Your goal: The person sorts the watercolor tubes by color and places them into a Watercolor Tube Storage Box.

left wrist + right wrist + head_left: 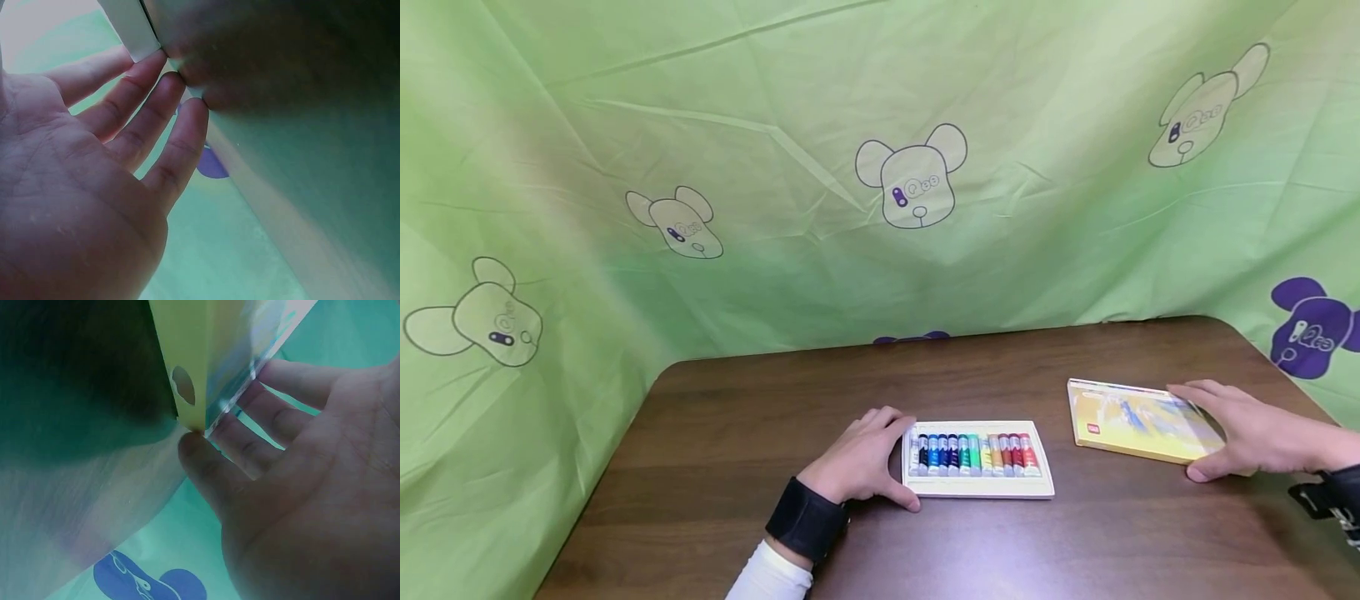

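A white tray [977, 489] lies on the table with a row of coloured paint tubes [973, 455] in it. My left hand [868, 457] holds the tray's left end, thumb at the near corner and index finger at the far one. In the left wrist view, a corner of the white tray [132, 31] meets the fingertips, and the other fingers reach down to the tabletop. To the right, a flat yellow printed box [1131, 423] lies slightly turned. My right hand [1251, 429] spans its right end, thumb on the near side and fingers along the far edge.
The brown wooden table [737, 467] has rounded far corners. Behind and beside it hangs a green curtain [775, 183] printed with mouse-like heads. Bare tabletop separates the tray from the box.
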Motion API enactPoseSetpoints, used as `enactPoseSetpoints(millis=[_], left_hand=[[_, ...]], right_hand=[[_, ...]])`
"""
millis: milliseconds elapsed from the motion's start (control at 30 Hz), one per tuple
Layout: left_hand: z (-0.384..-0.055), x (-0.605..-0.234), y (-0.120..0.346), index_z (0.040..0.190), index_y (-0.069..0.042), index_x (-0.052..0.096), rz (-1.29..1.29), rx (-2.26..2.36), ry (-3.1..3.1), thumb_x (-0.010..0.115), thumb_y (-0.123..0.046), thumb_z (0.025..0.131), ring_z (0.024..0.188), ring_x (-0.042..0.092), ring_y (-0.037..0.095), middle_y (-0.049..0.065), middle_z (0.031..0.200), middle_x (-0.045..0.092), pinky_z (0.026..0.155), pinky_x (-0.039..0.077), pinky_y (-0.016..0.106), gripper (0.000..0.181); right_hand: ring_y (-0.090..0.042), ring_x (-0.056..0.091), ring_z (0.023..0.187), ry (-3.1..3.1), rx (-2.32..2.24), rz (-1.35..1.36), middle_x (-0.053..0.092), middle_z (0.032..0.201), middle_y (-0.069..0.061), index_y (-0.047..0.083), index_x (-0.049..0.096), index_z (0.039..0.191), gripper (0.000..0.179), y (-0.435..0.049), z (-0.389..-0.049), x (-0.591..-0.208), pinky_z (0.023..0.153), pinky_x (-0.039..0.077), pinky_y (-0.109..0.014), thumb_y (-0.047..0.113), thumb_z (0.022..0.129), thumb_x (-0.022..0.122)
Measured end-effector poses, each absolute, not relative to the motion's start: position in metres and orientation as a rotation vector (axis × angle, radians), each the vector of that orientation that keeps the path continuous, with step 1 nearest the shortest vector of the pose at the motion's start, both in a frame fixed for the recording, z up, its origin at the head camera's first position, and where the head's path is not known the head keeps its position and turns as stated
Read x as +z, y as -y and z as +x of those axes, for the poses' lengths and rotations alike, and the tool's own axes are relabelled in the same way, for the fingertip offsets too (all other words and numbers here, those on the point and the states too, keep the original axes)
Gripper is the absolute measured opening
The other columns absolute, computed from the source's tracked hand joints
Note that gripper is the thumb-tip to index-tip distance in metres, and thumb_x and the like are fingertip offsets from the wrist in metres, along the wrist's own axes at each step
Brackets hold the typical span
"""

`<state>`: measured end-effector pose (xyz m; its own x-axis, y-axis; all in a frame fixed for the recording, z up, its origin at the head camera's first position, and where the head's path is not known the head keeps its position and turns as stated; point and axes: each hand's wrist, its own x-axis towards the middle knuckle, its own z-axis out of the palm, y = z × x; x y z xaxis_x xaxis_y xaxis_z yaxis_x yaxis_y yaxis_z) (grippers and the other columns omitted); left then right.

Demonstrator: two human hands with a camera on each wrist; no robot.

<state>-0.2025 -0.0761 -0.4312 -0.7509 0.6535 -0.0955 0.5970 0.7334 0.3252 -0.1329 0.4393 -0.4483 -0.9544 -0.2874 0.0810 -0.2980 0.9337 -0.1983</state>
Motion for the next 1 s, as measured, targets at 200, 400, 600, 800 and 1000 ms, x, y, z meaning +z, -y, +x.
enactPoseSetpoints(millis=[200,400,600,800,1000], left_hand=[[-0.202,-0.431,0.078,0.154,-0.011,0.052,1.012,0.407,-2.738,0.098,-0.053,0.065,0.134,0.052,0.021,0.002,0.147,0.057,0.117,0.043,0.042,0.108],[-0.204,-0.431,0.079,0.152,-0.011,0.054,1.015,0.412,-2.733,0.097,-0.054,0.065,0.133,0.053,0.019,0.001,0.145,0.057,0.116,0.044,0.041,0.107],[-0.205,-0.430,0.084,0.148,-0.010,0.058,0.996,0.406,-2.746,0.098,-0.057,0.063,0.128,0.055,0.018,0.001,0.141,0.060,0.114,0.047,0.038,0.105],[-0.205,-0.429,0.086,0.145,-0.008,0.059,0.965,0.419,-2.759,0.098,-0.059,0.061,0.123,0.055,0.018,0.002,0.136,0.061,0.111,0.050,0.038,0.106],[-0.207,-0.429,0.086,0.143,-0.007,0.060,0.927,0.440,-2.765,0.098,-0.060,0.061,0.120,0.052,0.017,0.003,0.130,0.060,0.108,0.052,0.036,0.105]], right_hand=[[-0.049,0.053,0.118,3.004,0.420,0.492,0.055,0.137,-0.031,-0.007,0.050,0.141,0.109,-0.432,-0.126,-0.456,0.094,0.022,-0.010,0.033,0.053,0.100],[-0.026,0.052,0.118,2.997,0.364,0.497,0.059,0.136,-0.019,0.000,0.054,0.143,0.111,-0.413,-0.122,-0.456,0.086,0.039,-0.020,0.042,0.052,0.100],[-0.006,0.049,0.116,2.961,0.354,0.543,0.062,0.134,-0.012,0.006,0.057,0.142,0.110,-0.397,-0.122,-0.454,0.086,0.046,-0.026,0.047,0.048,0.099],[-0.007,0.047,0.119,2.978,0.377,0.543,0.060,0.138,-0.012,0.007,0.056,0.144,0.110,-0.391,-0.122,-0.455,0.088,0.045,-0.026,0.048,0.050,0.098],[0.001,0.041,0.121,2.950,0.408,0.559,0.059,0.139,-0.013,0.008,0.056,0.144,0.110,-0.389,-0.121,-0.456,0.087,0.037,-0.015,0.047,0.050,0.098]])
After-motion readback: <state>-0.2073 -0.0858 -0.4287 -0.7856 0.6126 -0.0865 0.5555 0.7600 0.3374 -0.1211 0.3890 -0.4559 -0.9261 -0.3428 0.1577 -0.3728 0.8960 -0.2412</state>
